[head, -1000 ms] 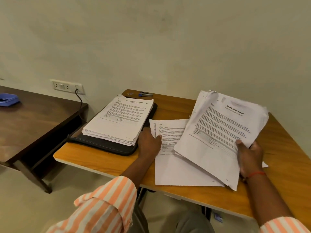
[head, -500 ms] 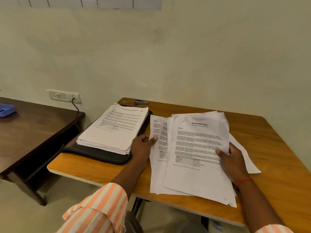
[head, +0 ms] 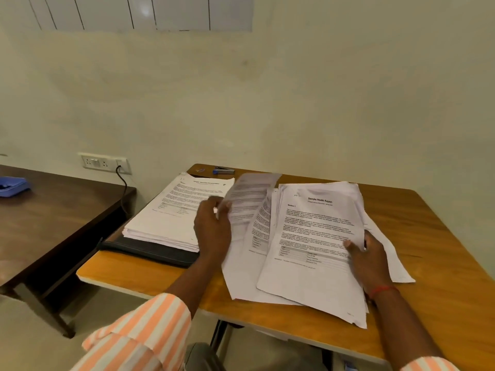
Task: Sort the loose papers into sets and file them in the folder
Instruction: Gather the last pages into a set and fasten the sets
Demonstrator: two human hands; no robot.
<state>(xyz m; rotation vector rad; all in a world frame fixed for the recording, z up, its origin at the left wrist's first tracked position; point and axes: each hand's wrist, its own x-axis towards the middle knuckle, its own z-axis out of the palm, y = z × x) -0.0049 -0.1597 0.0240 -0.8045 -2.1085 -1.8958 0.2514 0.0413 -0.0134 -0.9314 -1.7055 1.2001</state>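
A black folder (head: 150, 250) lies at the left of the light wooden table (head: 442, 263), and a thick stack of printed papers (head: 171, 212) rests on it. My left hand (head: 213, 228) pinches the left edge of a single sheet (head: 249, 199), which is lifted and blurred between the stack and the loose pile. To the right lies a loose pile of papers (head: 313, 245) with a "Sample Health Report" page on top. My right hand (head: 368, 253) grips that pile at its right edge, thumb on the top page. More sheets fan out beneath it.
A blue stapler (head: 223, 171) and a small clip (head: 199, 170) lie at the table's back edge by the wall. A dark wooden table (head: 53, 218) stands to the left with a blue tray (head: 12, 186) on it. A wall socket (head: 104, 163) holds a black cable.
My right hand brought the raised pile down flat onto the table. My left hand, which rested on the lower sheets, has picked up one sheet and lifted it toward the stack on the folder.
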